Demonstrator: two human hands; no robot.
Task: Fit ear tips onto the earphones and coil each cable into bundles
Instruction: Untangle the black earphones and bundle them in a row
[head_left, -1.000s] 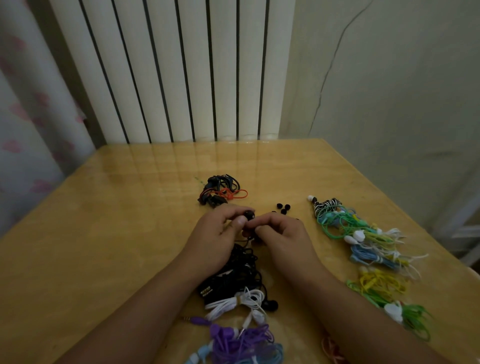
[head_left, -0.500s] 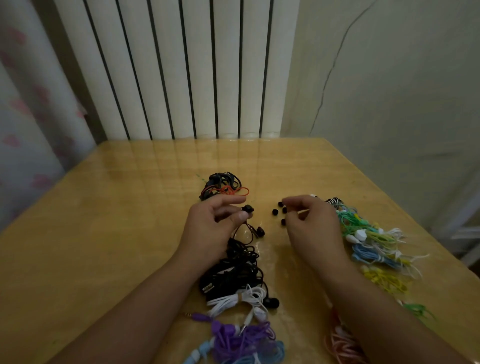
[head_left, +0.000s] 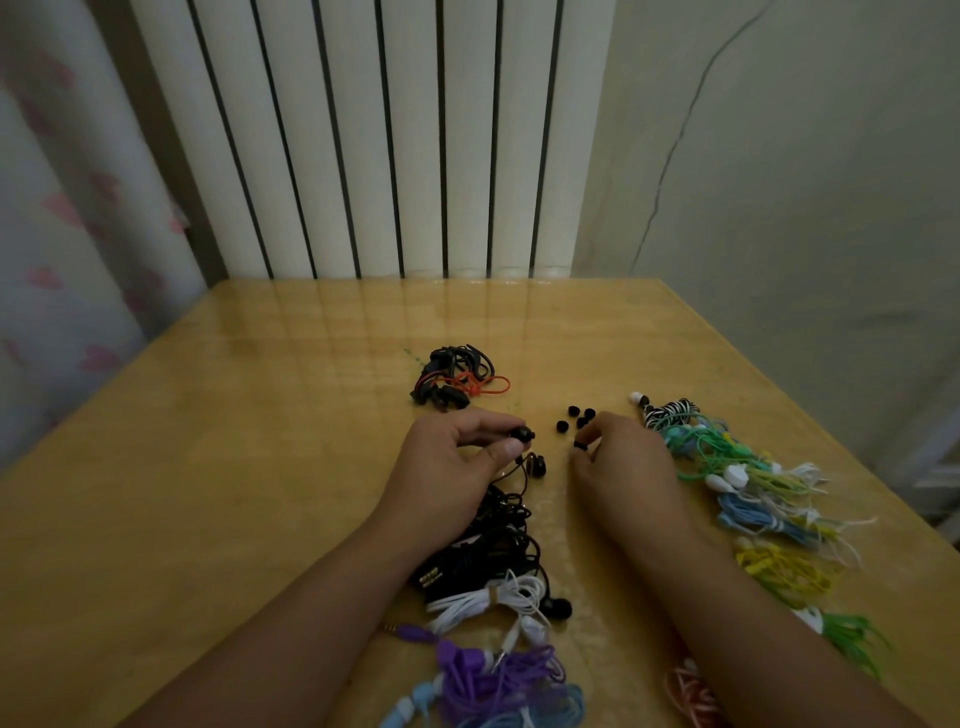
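Observation:
My left hand (head_left: 449, 460) pinches a black earbud (head_left: 521, 434) between thumb and forefinger. Its twin earbud (head_left: 536, 464) lies just below on the wooden table (head_left: 234, 493), and their black cable runs back into a tangle of black earphones (head_left: 483, 551) under my left wrist. My right hand (head_left: 621, 467) holds a small black ear tip (head_left: 580, 446) at its fingertips, a short gap to the right of the held earbud. Several loose black ear tips (head_left: 575, 417) lie just beyond my right hand.
A coiled black and orange bundle (head_left: 454, 379) lies further back. Coloured earphone bundles line the right side: zebra-striped (head_left: 667, 410), green (head_left: 711, 447), blue (head_left: 753, 514), yellow (head_left: 779, 569). White (head_left: 488, 600), purple (head_left: 483, 670) and pink (head_left: 691, 696) ones lie near me. A radiator stands behind the table.
My right hand left the earbud, reached right to the loose ear tips, and has come back a little with one tip. My left hand stays holding the earbud.

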